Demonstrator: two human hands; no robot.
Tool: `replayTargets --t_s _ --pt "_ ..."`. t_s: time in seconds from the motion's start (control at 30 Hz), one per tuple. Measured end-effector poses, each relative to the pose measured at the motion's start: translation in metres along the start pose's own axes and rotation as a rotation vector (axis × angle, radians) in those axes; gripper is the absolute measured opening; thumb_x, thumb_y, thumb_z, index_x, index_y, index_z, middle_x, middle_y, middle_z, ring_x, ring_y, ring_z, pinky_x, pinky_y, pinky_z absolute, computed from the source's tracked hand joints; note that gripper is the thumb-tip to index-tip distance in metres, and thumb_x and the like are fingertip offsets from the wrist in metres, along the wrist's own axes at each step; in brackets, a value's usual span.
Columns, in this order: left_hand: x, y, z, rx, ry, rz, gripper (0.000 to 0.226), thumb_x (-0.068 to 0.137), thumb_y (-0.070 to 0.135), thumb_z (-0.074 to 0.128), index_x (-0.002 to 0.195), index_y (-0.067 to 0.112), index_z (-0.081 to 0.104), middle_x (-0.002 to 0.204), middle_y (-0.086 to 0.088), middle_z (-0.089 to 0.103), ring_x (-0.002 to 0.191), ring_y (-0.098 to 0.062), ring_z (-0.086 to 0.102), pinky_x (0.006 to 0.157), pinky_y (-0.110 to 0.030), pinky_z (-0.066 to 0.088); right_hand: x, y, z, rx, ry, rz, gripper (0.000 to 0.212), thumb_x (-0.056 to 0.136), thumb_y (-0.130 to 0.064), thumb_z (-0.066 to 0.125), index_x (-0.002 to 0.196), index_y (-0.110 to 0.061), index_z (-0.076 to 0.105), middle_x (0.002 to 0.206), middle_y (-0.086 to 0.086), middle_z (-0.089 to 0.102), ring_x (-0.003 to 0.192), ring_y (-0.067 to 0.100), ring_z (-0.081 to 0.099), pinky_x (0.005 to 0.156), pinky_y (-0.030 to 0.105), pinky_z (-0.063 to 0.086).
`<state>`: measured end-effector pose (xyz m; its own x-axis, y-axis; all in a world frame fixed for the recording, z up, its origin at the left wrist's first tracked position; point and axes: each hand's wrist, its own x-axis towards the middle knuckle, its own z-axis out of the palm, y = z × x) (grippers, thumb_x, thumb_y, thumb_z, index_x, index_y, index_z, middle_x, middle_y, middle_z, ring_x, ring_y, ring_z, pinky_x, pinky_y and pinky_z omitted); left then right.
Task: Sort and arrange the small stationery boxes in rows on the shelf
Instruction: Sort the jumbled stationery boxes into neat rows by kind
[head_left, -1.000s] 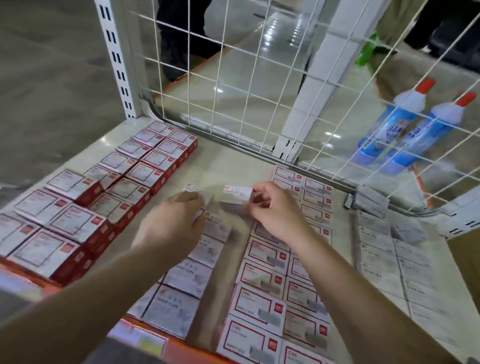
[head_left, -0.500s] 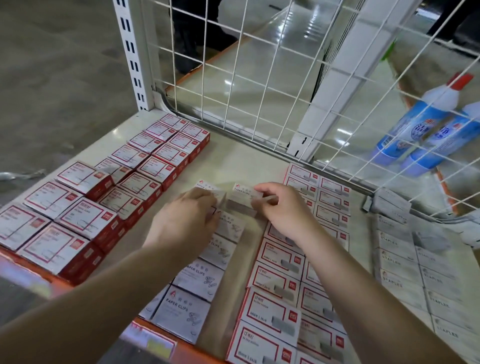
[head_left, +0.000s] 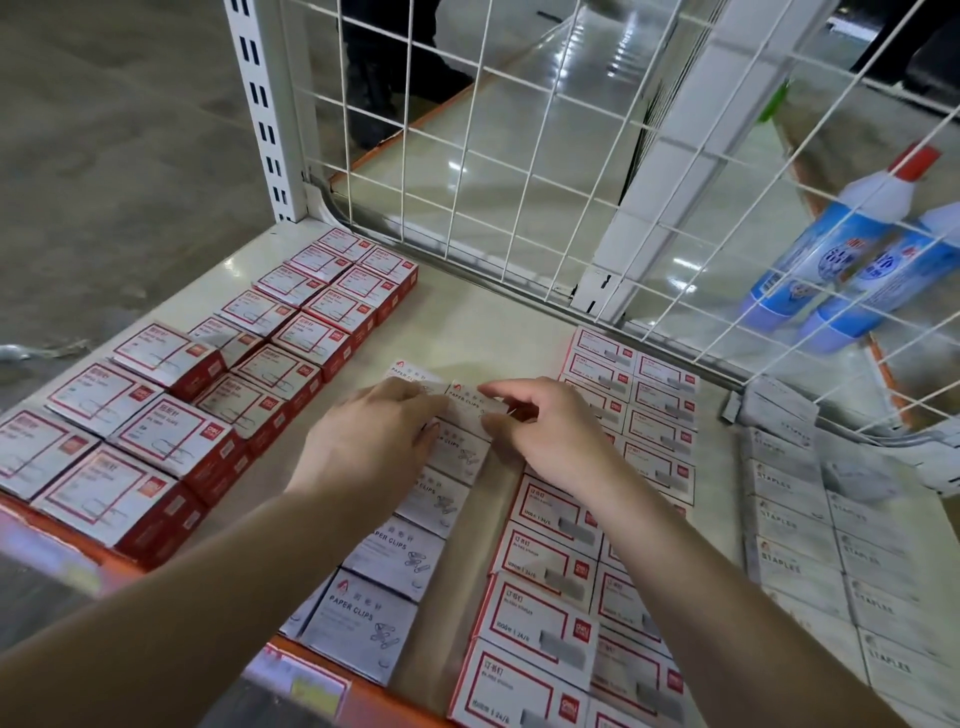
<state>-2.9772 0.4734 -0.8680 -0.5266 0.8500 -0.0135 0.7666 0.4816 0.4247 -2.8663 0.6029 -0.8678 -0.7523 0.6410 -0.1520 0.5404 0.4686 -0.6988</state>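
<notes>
Both hands meet at the far end of the middle column of white paper-clip boxes. Fingers of the right hand (head_left: 545, 431) curl around a single paper-clip box (head_left: 475, 402), thumb on its near edge and fingertips over its far end, holding it at the head of the right-hand row of that column. Beside it, the left hand (head_left: 371, 436) lies palm down over the far boxes of the left-hand row, its fingers bent loosely over another white box (head_left: 410, 371) whose far corner sticks out past the knuckles; whether those fingers actually clamp that box or only rest on it cannot be told. Nearer the camera, the rest of the paper-clip boxes (head_left: 392, 556) run toward the orange front lip (head_left: 332, 665) of the shelf (head_left: 467, 322). Left of them stand two rows of taller red-and-white boxes (head_left: 171, 434), reaching from the front edge back to the corner post (head_left: 270, 114). Right of the held box, flat red-bordered staple boxes (head_left: 553, 566) lie in two tight rows, and farther right sit grey-white boxes marked STAPLES (head_left: 789, 525), some near the back lying askew. Behind the shelf a white wire grid (head_left: 519, 156) rises, and through it two blue bottles with red caps (head_left: 841, 244) show on the far side.
</notes>
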Motion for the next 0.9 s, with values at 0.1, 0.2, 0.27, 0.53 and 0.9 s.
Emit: replayTargets --t_s 0.1,0.2,0.27,0.53,0.9 --pt "0.001 -0.002 0.001 0.069 -0.026 0.019 0.037 0.097 0.038 0.035 0.132 0.042 0.045 0.140 0.010 0.039 0.122 -0.015 0.043 0.092 -0.028 0.042 0.001 0.002 0.001 -0.009 0.006 -0.010 0.036 0.088 -0.024 0.062 0.124 -0.025 0.059 0.118 -0.004 0.056 0.102 0.004 0.049 0.088 0.014 0.035" --pt "0.002 -0.001 0.000 0.085 -0.039 0.020 0.038 0.098 0.039 0.033 0.134 0.041 0.043 0.140 0.009 0.037 0.123 -0.015 0.041 0.094 -0.029 0.041 0.001 0.003 0.001 -0.012 0.009 -0.024 0.036 0.089 -0.025 0.062 0.124 -0.025 0.059 0.116 -0.005 0.055 0.100 0.004 0.048 0.077 0.005 0.033" --pt "0.001 0.000 0.000 0.088 -0.036 0.027 0.037 0.098 0.038 0.033 0.134 0.040 0.043 0.139 0.009 0.038 0.122 -0.015 0.040 0.095 -0.029 0.041 0.001 0.003 0.002 -0.029 0.009 -0.032 0.036 0.089 -0.025 0.061 0.125 -0.025 0.059 0.115 -0.005 0.054 0.099 0.004 0.048 0.075 0.004 0.033" --pt "0.000 0.001 -0.001 0.045 0.019 0.059 0.036 0.096 0.029 0.040 0.130 0.030 0.052 0.138 0.008 0.044 0.123 -0.014 0.042 0.100 -0.028 0.036 -0.010 0.013 -0.012 0.022 0.168 0.011 0.028 0.091 -0.016 0.057 0.117 -0.023 0.062 0.104 -0.010 0.060 0.092 0.002 0.055 0.077 0.009 0.042" --pt "-0.007 0.077 0.018 -0.122 0.003 0.143 0.031 0.093 0.018 0.046 0.121 0.019 0.060 0.125 0.004 0.056 0.107 -0.015 0.054 0.086 -0.025 0.044 -0.070 0.074 -0.071 -0.018 0.297 0.194 0.027 0.092 -0.010 0.054 0.116 -0.019 0.061 0.104 -0.008 0.061 0.082 -0.001 0.056 0.062 0.006 0.042"
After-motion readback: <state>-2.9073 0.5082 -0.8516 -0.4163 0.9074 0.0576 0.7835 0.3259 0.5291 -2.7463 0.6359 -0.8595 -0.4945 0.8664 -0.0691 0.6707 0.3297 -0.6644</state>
